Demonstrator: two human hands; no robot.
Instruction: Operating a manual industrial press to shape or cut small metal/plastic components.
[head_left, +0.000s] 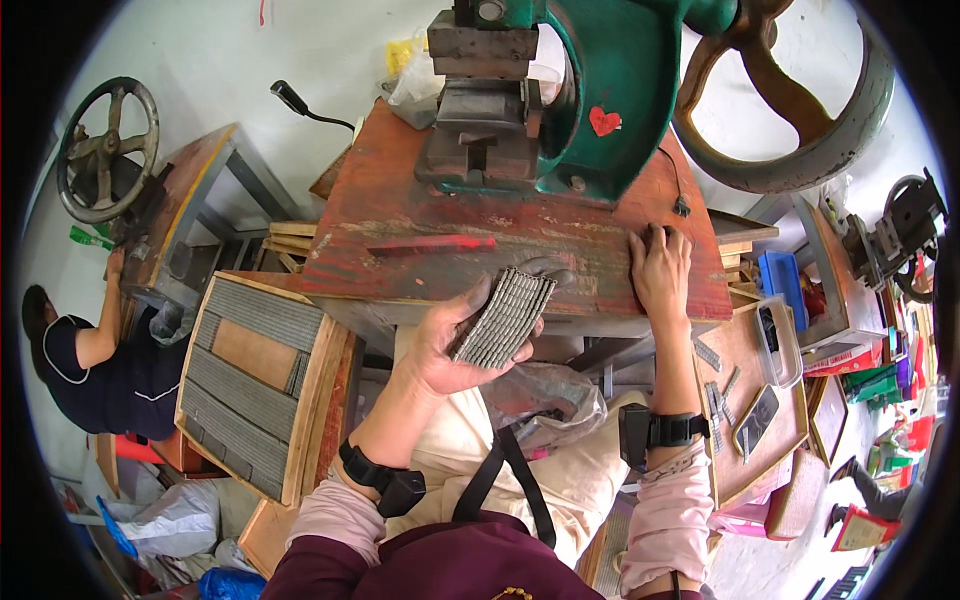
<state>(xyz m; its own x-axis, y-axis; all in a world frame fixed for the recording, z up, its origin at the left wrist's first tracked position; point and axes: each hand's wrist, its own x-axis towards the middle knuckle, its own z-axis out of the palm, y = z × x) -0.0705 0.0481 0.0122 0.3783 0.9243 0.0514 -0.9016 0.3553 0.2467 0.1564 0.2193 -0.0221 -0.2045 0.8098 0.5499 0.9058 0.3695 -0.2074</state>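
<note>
My left hand (455, 340) holds a flat bundle of grey metal strips (503, 317) in front of the worn red bench top (560, 250). My right hand (660, 272) rests palm down on the bench's right part, its fingertips on a small dark object that I cannot make out. A green press machine (560, 110) stands at the back of the bench, with a large flywheel (800, 110) on its right. A red stick (430, 243) lies on the bench to the left of the bundle.
A wooden tray (262, 385) packed with rows of grey strips stands at my left. At my right a wooden board (745, 400) carries loose strips and a phone. Another person (90, 360) sits far left by a second wheel machine (105, 150).
</note>
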